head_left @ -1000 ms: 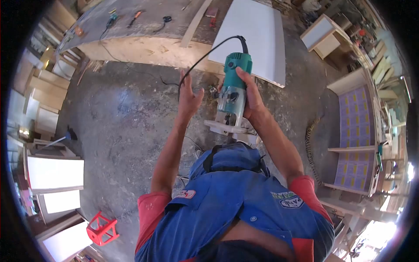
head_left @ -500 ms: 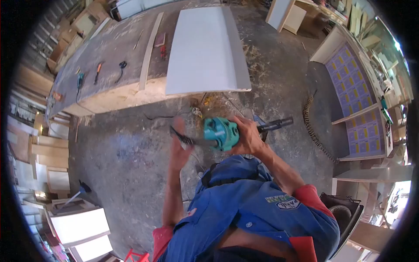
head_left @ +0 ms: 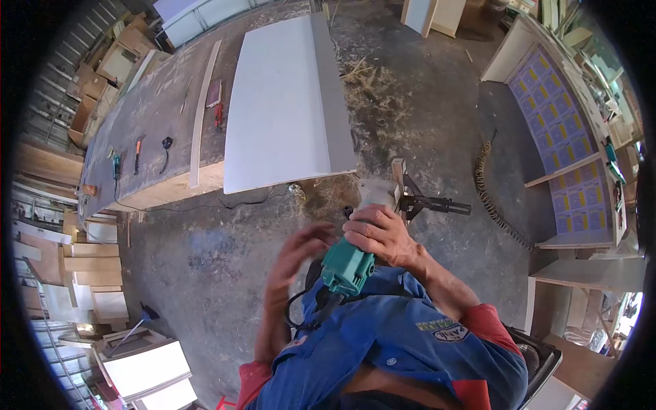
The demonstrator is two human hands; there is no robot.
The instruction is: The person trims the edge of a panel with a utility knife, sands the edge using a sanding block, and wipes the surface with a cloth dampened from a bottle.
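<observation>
My right hand (head_left: 384, 236) is wrapped over the body of a corded power tool (head_left: 348, 265), green with a pale metal head (head_left: 377, 191). The tool's head points away from me and its rear end lies close to my chest. A black slotted bar (head_left: 441, 205) sticks out to the right by the head; how it is fixed cannot be seen. My left hand (head_left: 301, 253), slightly blurred, hovers just left of the tool with fingers apart and partly bent, holding nothing visible. The black cord (head_left: 292, 311) loops down beside my left wrist.
Ahead, a white panel (head_left: 280, 102) lies on a workbench (head_left: 164, 171) and overhangs its edge. A hammer (head_left: 138, 154), a wooden strip (head_left: 206, 113) and other tools rest there. A coiled hose (head_left: 482, 174) lies on the floor near a cabinet (head_left: 570, 164) at right.
The tool has turned so its head points forward and its rear faces me. My right hand now lies over its top. My left hand has moved from the cord to the tool's side.
</observation>
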